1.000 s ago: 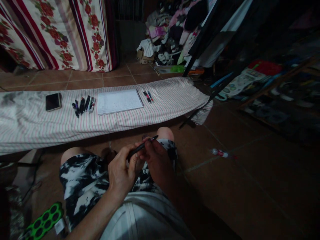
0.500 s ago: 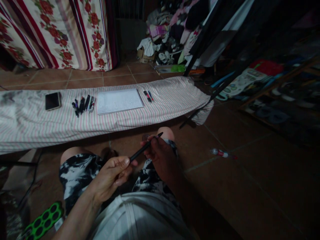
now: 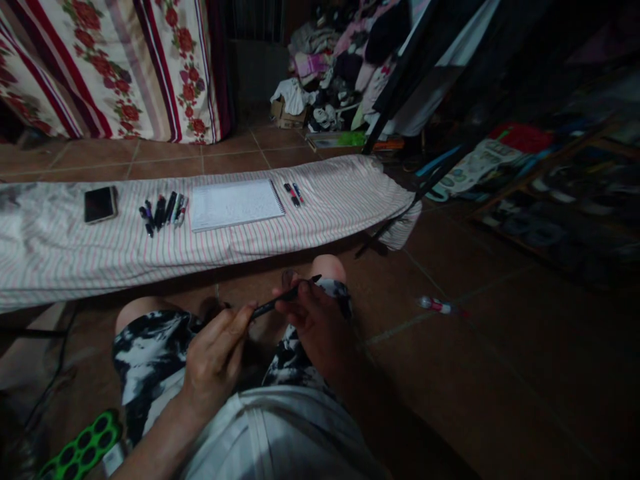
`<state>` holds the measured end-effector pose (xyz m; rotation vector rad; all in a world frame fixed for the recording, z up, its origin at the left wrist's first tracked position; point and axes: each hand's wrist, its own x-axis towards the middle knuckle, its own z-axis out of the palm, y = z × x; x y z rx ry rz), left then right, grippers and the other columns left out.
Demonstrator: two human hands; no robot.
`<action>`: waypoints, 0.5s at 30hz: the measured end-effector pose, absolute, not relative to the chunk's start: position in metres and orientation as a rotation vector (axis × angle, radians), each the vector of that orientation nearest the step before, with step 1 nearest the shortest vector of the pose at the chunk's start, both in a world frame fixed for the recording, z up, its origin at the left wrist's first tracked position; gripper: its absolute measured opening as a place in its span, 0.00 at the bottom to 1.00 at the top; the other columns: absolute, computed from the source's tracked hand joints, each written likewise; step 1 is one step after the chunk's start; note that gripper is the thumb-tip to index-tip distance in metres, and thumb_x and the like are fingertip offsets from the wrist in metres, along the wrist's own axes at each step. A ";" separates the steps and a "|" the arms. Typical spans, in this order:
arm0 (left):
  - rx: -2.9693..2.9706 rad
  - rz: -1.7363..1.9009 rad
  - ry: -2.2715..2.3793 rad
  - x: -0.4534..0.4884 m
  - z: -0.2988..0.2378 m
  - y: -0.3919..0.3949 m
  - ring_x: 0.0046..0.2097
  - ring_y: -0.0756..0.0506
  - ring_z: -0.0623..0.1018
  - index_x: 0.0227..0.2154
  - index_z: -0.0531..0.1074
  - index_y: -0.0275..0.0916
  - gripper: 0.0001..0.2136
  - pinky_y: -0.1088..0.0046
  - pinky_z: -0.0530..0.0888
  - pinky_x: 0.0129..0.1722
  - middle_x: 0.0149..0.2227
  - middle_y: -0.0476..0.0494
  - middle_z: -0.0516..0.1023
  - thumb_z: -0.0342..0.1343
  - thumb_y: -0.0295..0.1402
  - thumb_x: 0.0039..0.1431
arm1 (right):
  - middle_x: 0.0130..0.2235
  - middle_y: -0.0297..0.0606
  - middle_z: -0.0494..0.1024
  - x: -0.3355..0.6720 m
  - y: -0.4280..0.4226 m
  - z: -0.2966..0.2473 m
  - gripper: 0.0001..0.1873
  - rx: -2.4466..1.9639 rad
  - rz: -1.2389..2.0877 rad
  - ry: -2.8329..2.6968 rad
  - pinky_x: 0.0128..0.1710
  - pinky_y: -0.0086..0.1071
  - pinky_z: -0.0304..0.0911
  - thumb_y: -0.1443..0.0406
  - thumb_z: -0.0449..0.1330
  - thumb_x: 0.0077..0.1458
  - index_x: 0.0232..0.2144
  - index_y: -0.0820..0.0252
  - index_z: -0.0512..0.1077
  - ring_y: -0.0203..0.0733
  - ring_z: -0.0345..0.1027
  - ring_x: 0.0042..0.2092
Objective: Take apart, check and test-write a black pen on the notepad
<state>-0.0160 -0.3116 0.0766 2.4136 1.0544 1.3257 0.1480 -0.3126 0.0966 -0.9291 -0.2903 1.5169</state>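
Note:
A dark pen (image 3: pixel 266 308) lies slantwise between my hands above my lap, its pointed tip toward the upper right. My left hand (image 3: pixel 216 353) pinches its lower left end between thumb and fingers. Near the tip, my right hand (image 3: pixel 317 321) has its fingers closed around the barrel. Beyond the hands, a spiral notebook (image 3: pixel 235 205) rests open on a striped cloth (image 3: pixel 345 190), its page faintly marked. Several pens (image 3: pixel 160 212) lie bunched left of the notebook, and a few more pens (image 3: pixel 295 195) lie at its right.
A phone (image 3: pixel 99 205) lies on the cloth at the left. On the tiled floor are a small clear-and-red bottle (image 3: pixel 436 305) at the right and a green holder with round holes (image 3: pixel 87 445) at the lower left. Piled clothes (image 3: pixel 345 63) stand behind; a dark slanting pole is at the right.
My left hand has turned over the pen's end, its back now more upward. The pen lies slightly flatter, and my right-hand fingers cover more of it near the tip. The view shifted slightly.

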 end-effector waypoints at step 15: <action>0.884 0.604 0.943 -0.012 0.101 -0.311 0.15 0.57 0.58 0.38 0.73 0.29 0.22 0.80 0.46 0.14 0.18 0.48 0.68 0.49 0.47 0.57 | 0.30 0.36 0.80 0.160 -0.302 0.095 0.13 -0.841 1.499 -0.535 0.21 0.20 0.66 0.59 0.65 0.45 0.30 0.60 0.70 0.32 0.73 0.24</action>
